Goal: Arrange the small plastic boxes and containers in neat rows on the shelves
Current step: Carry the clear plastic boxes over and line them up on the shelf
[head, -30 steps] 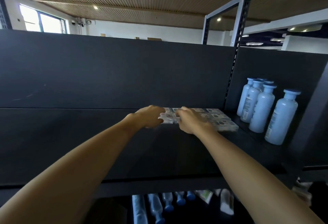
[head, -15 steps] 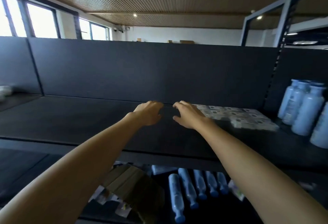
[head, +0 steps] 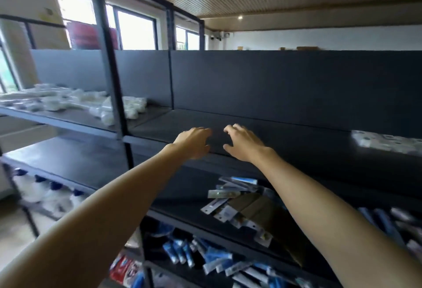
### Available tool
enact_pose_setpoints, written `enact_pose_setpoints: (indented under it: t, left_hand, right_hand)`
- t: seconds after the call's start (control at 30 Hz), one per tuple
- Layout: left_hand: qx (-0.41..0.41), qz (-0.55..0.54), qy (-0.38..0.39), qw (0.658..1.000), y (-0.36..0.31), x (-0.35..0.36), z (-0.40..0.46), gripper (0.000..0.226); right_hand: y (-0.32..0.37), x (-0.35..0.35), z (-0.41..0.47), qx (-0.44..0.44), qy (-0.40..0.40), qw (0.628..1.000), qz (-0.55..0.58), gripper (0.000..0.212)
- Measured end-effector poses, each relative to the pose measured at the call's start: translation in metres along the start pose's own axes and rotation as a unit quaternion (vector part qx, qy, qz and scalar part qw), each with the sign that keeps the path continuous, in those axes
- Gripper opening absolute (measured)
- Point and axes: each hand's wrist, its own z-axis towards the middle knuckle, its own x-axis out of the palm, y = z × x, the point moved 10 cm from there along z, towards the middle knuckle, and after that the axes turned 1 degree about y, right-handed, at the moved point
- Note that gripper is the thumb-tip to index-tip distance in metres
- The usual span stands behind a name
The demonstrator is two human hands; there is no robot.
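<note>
Both my hands hover over a bare stretch of the dark top shelf [head: 296, 141]. My left hand [head: 194, 141] and my right hand [head: 242, 142] are side by side, fingers loosely curled, and hold nothing. A flat group of small clear plastic boxes [head: 388, 142] with printed labels lies in rows on the same shelf at the far right, well away from my right hand. On the neighbouring shelf bay to the left lies a loose pile of white and clear plastic containers [head: 75, 102].
A black upright post [head: 114, 95] divides the two shelf bays. The shelf below holds flat packets and a cardboard piece [head: 237, 198]. Lower still lie blue-and-white tubes [head: 205, 255]. White bottles with blue caps [head: 45, 194] stand at lower left.
My hands have let go of the small boxes and moved left along the shelf. My view has swung left, so the boxes are now at the far right and the blue bottles are out of sight.
</note>
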Motion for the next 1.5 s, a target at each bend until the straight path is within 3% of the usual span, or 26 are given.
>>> enact_pose_setpoints:
  t: [0.27, 0.63, 1.03, 1.5]
  left_hand:
    - [-0.077, 0.009, -0.021, 0.997, 0.155, -0.022, -0.1, 0.043]
    - [-0.147, 0.021, -0.052, 0.988, 0.304, -0.068, -0.167, 0.039]
    - [-0.195, 0.04, -0.059, 0.978, 0.478, -0.065, -0.137, 0.04]
    - [-0.199, 0.059, -0.044, 0.977, 0.647, -0.057, -0.045, 0.041]
  right_hand:
    - [0.168, 0.043, 0.027, -0.068, 0.0, 0.997, 0.024, 0.043]
    - [0.322, 0.068, 0.091, -0.126, 0.003, 0.988, 0.085, 0.042]
    - [0.449, 0.129, 0.24, -0.199, -0.003, 0.976, 0.094, 0.038]
    - [0.499, 0.185, 0.41, -0.185, 0.009, 0.977, 0.103, 0.04]
